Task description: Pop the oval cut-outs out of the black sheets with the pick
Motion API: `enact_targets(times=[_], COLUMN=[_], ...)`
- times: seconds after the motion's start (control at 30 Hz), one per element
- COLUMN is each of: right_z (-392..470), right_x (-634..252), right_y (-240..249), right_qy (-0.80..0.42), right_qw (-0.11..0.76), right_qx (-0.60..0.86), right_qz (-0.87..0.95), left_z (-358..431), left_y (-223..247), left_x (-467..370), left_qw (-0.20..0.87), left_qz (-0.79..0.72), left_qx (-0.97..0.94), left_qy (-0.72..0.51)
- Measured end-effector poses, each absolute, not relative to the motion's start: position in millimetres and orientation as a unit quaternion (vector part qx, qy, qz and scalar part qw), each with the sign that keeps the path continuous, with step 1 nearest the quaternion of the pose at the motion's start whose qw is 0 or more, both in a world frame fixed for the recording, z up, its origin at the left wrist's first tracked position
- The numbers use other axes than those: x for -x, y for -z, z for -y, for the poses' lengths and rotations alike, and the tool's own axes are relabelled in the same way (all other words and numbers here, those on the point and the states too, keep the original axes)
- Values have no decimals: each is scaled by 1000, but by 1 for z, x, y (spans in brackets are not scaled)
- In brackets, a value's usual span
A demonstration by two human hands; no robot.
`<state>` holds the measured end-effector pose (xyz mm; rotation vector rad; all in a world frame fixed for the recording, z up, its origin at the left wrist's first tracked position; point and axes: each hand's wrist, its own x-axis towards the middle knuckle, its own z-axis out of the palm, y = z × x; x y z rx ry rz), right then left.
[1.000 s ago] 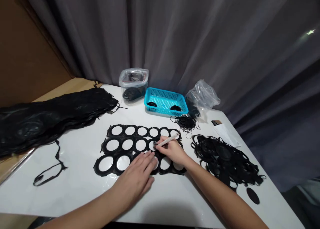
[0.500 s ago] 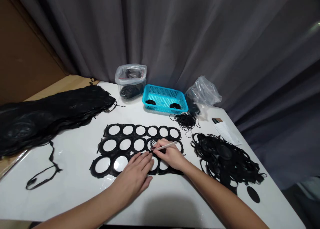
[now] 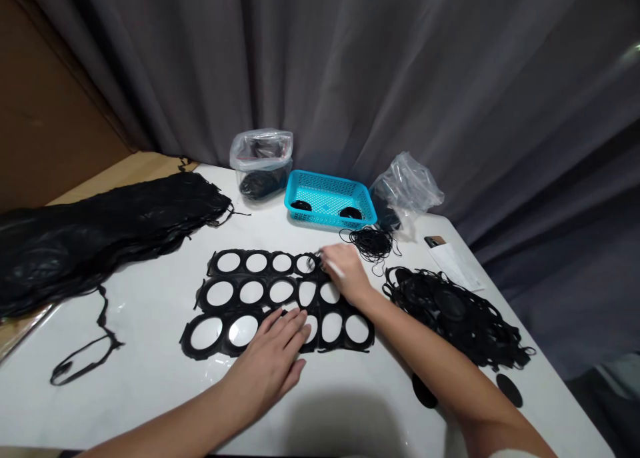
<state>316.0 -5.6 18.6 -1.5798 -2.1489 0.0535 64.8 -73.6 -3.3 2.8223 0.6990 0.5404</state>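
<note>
White table (image 3: 145,385) spreads below my camera, three rows of black rings (image 3: 267,293) on its middle, nearer than the blue basket (image 3: 328,220). My left hand (image 3: 277,353) lies flat on the nearest row; my right hand (image 3: 347,273) pinches a slim white tool (image 3: 335,269) over the farthest.

**Grey curtain (image 3: 310,65) beyond a white table (image 3: 155,305)**

From my remote seat, I see folds hanging past the table's far edge, a brown panel (image 3: 50,91) and pale wooden surface (image 3: 120,176) off its left end, and soft glare on its top.
</note>
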Motion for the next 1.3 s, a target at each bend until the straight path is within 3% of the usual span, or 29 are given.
enact_targets(times=[0.1,0.27,0.47,0.73,1.0,1.13,1.3], right_z=[-30,-27,0,0,6,2,-1], right_x=[-335,-326,-302,-305,-301,-301,-302], right_y=[-27,-28,-16,-6,-4,-7,-31], right_qy=[-35,-168,-362,-353,-298,-347,-449], right_qw=[289,322,322,333,343,398,456], right_qx=[658,647,583,565,553,589,552], right_qz=[694,671,653,667,699,612,534], left_z=[75,58,7,6,5,5,-17], left_y=[-6,-26,-8,13,15,8,-24], left_x=[-62,-67,-80,-79,-78,-77,-86], left_qw=[109,176,111,54,78,125,290], left_qz=[-229,-256,-242,-241,-243,-244,-313], left_qx=[-950,-937,-953,-959,-956,-947,-866], left_qy=[-184,-159,-145,-136,-146,-166,-260])
